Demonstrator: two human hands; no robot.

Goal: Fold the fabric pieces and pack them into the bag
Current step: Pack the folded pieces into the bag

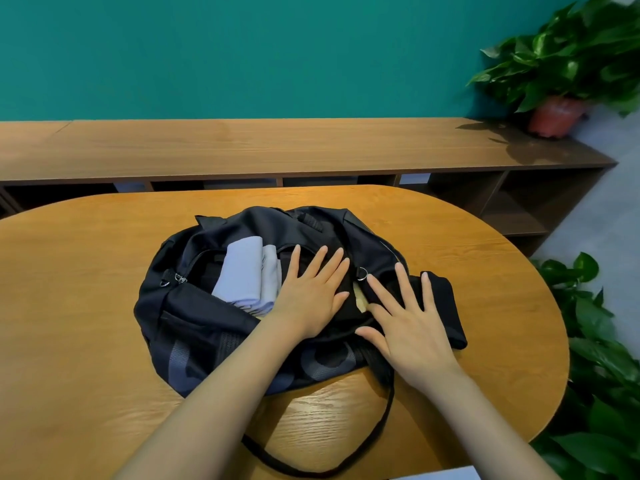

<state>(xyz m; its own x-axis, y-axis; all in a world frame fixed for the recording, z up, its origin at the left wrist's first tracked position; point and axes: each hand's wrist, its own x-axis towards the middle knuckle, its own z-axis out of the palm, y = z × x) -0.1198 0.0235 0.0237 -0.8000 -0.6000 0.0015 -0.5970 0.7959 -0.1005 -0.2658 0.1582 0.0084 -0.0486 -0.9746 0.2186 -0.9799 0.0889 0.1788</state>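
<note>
A dark navy duffel bag (194, 327) lies unzipped in the middle of the wooden table (86, 306). Inside its opening sit folded light blue fabric pieces (246, 275). A black fabric piece (441, 306) lies across the bag's right end, partly over the table. My left hand (308, 296) presses flat with spread fingers on dark fabric in the bag's opening, just right of the blue pieces. My right hand (408, 323) lies flat with straight fingers on the black fabric at the bag's right side. A metal ring (362, 273) shows between my hands.
The bag's black shoulder strap (381, 441) loops over the table's near edge. A long wooden shelf unit (277, 147) runs behind the table under a teal wall. A potted plant (557, 116) stands on its right end. Leafy plants (602, 375) crowd the table's right side.
</note>
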